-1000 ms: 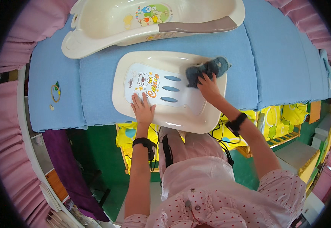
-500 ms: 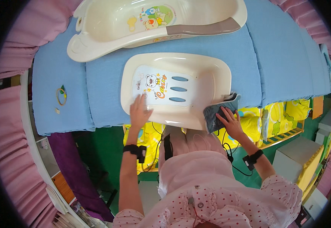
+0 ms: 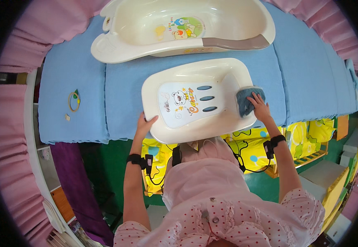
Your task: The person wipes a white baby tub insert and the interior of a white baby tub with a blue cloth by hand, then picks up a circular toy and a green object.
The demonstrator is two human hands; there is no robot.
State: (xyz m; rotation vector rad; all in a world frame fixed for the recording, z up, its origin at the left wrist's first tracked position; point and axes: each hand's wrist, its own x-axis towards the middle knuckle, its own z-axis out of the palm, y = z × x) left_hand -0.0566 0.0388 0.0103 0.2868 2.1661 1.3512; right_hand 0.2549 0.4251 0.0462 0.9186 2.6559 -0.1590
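Observation:
A small cream baby basin with a bear-print panel and three oval slots in its floor lies on the blue-covered surface in front of me, turned at a slight angle. My left hand is closed around its near left corner, thumb over the rim. At the basin's right end, a dark grey-blue cloth drapes over the inner wall and rim. My right hand holds this cloth against the basin, fingers bent over it; part of the palm side is hidden.
Beyond the basin stands a larger cream baby tub with a brown-grey side strip. A round yellow-green ring-shaped item lies at the left on the blue cover. Yellow bedding is below at the right. Cables hang near my waist.
My left hand has moved from above the basin onto its near left corner. The basin has turned, its right end swinging away from me. The cloth moved from the near right corner to the right end.

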